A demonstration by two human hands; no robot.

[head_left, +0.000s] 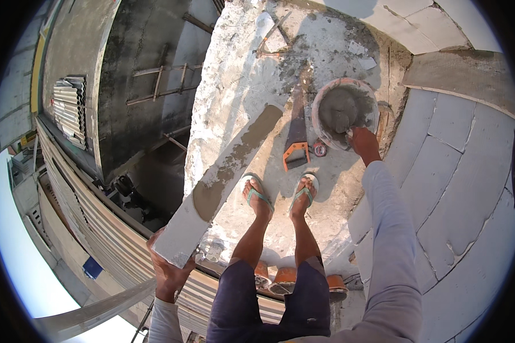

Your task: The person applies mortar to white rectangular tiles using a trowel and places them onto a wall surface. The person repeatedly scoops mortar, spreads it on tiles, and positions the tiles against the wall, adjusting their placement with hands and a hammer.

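Lower left of frame: left hand (167, 268), fingers closed on a mortar-smeared grey block (223, 177). Centre: sandalled feet on concrete, handsaw (296, 134) just ahead. Upper right: right hand (361, 140) gripping trowel inside mortar bucket (344, 110).

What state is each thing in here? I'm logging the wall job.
Block: tilted, held at its low end, mortar spread on top.
Left hand: gripping block.
Right hand: at pan rim, on a trowel.
Mortar pan: part full.
Handsaw: lying flat, untouched.
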